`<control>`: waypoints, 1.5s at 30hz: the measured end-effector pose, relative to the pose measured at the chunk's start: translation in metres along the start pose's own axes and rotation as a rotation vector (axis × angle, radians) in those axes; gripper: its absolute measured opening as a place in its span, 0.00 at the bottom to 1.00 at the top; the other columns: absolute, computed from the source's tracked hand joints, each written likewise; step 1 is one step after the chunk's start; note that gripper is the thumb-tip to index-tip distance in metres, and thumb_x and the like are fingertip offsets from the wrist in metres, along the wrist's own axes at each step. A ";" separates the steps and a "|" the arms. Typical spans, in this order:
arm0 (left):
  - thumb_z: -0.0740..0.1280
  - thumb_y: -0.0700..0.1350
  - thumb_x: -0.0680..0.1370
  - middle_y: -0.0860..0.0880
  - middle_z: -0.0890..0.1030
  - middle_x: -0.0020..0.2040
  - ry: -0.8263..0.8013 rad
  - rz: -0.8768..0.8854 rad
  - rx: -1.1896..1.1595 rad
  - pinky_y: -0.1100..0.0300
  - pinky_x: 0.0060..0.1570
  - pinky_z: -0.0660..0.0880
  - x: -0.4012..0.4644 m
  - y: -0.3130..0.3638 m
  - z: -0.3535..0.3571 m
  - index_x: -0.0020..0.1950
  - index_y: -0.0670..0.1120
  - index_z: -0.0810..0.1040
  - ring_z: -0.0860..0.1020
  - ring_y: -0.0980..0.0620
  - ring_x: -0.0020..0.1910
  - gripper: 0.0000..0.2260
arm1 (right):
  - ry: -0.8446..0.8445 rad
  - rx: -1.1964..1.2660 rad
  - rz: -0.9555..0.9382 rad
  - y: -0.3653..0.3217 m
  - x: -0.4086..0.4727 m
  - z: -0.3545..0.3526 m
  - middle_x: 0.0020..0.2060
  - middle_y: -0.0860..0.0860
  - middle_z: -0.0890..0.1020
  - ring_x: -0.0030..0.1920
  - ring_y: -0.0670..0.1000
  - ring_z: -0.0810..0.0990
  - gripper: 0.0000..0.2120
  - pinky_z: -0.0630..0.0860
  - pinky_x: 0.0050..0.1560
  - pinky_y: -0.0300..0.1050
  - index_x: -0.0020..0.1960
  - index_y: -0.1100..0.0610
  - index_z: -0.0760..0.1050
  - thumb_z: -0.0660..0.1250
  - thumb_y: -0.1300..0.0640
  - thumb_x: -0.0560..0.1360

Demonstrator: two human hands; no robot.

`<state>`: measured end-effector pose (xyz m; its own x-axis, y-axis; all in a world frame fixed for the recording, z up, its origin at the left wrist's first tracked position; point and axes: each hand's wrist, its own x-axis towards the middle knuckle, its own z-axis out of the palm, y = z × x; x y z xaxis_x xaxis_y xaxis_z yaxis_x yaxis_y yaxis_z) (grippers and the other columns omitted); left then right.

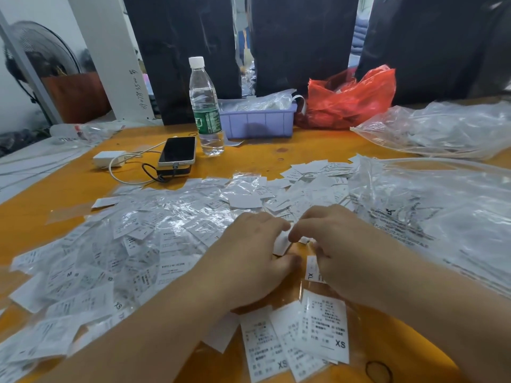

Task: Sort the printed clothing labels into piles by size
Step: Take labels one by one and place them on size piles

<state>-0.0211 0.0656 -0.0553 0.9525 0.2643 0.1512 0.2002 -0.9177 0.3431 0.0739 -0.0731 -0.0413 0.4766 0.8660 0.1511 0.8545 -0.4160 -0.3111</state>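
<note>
The table (276,153) carried a broad heap of labels (124,244) spread to the left of both hands, many under clear film, and a looser scatter (312,178) lay beyond the hands. A big clear bag (431,205) lay to the right with printed labels inside it; a second clear bag (448,128) sat farther back, its contents too blurred to tell. The red bag (351,98) looked bunched and its contents were hidden. The purple tray (257,123) held clear packets of what seemed more labels. A bottle (206,106) and a phone (177,150) stood well behind.

Nearest the person, an XS pile (298,341) lay fanned, long axes running toward and away from the body. The left hand (249,252) and right hand (340,244) met at the fingertips over a small folded label (282,243); each grip looked curled and pinching it, though the blur left this unsure. An XL label (311,269) lay just beneath the right hand, between the pinched label and the XS pile, so the right hand was nearer both
</note>
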 end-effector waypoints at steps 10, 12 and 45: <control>0.63 0.47 0.78 0.57 0.80 0.46 0.193 0.028 0.107 0.57 0.43 0.74 -0.004 0.013 -0.003 0.46 0.58 0.71 0.76 0.55 0.47 0.05 | -0.001 -0.053 -0.028 -0.006 -0.004 -0.006 0.53 0.43 0.74 0.56 0.47 0.69 0.20 0.74 0.52 0.48 0.59 0.43 0.74 0.57 0.63 0.75; 0.63 0.45 0.78 0.56 0.80 0.45 0.201 0.021 0.071 0.54 0.43 0.76 -0.003 0.012 -0.004 0.48 0.58 0.73 0.77 0.54 0.46 0.06 | 0.005 -0.040 -0.018 -0.007 -0.005 -0.008 0.53 0.43 0.74 0.55 0.47 0.71 0.19 0.75 0.50 0.49 0.59 0.44 0.74 0.57 0.64 0.75; 0.72 0.45 0.76 0.57 0.81 0.43 0.342 0.074 -0.529 0.65 0.37 0.77 -0.004 0.002 -0.014 0.56 0.60 0.74 0.81 0.57 0.42 0.15 | 0.162 0.768 -0.017 0.004 0.006 -0.003 0.37 0.62 0.80 0.34 0.58 0.75 0.06 0.77 0.38 0.55 0.43 0.61 0.79 0.66 0.62 0.78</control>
<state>-0.0281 0.0666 -0.0423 0.8151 0.3659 0.4491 -0.0870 -0.6891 0.7194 0.0808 -0.0703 -0.0387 0.5396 0.7948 0.2777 0.5076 -0.0440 -0.8605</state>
